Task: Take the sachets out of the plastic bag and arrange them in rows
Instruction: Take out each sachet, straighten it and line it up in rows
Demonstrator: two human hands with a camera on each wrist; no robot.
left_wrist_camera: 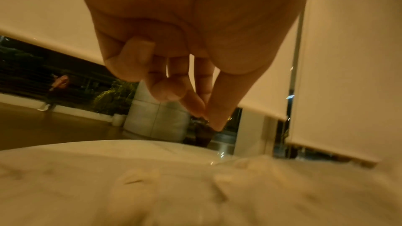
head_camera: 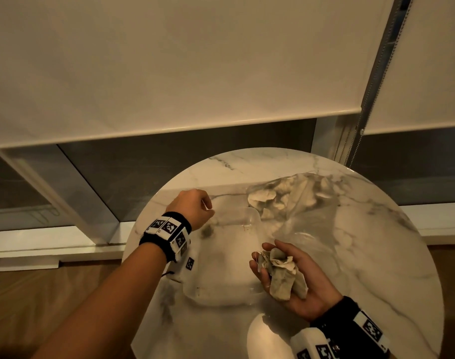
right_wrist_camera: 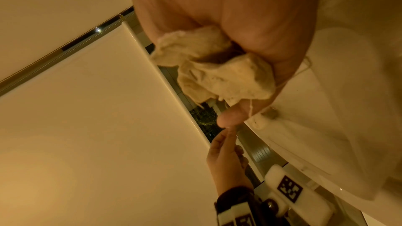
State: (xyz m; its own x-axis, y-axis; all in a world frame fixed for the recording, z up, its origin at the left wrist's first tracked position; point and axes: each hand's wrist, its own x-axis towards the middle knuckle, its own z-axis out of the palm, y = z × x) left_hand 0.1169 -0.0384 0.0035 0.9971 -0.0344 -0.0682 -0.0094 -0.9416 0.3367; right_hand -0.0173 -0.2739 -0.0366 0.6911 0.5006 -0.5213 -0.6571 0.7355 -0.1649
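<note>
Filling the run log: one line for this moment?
right hand holds sachets | left hand fingers pinched | bag on table

Glossy marble table [head_camera: 376, 255], crumpled matt gauze sachets [head_camera: 283, 273]

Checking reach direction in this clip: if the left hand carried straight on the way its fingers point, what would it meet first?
The left hand hangs fingers-down over the table, thumb and fingertip pinched together. Straight down it would likely meet bare marble first, beside a small dark sachet. Depth is unclear; it might touch that sachet instead.
</note>
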